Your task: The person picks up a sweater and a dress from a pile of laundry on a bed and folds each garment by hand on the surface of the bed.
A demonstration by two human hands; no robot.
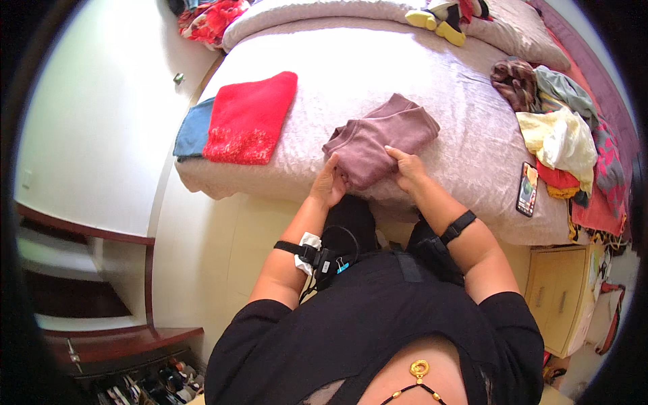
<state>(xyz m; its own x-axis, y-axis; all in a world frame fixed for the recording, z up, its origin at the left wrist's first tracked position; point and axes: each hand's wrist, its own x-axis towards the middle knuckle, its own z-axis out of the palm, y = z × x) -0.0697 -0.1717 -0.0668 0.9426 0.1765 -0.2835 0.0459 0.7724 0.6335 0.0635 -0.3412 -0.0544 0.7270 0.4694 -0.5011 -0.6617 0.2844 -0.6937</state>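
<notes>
A mauve garment (382, 136), folded into a loose bundle with a ribbed neckline showing, lies at the near edge of the bed (334, 66). My left hand (329, 185) grips its near left corner, thumb on top and fingers partly hidden beneath. On the near right side, my right hand (407, 169) pinches the cloth with its thumb above and its fingers tucked under. To the left lies a folded red fuzzy garment (250, 121), partly over a folded blue denim garment (194, 129).
Mixed clothes (557, 131) are heaped on the bed's right side, beside a phone (527, 189) with a lit screen. A doll with yellow shoes (435, 25) rests near the pillows. A wooden cabinet (557, 293) stands at lower right, shelving (86, 278) at lower left.
</notes>
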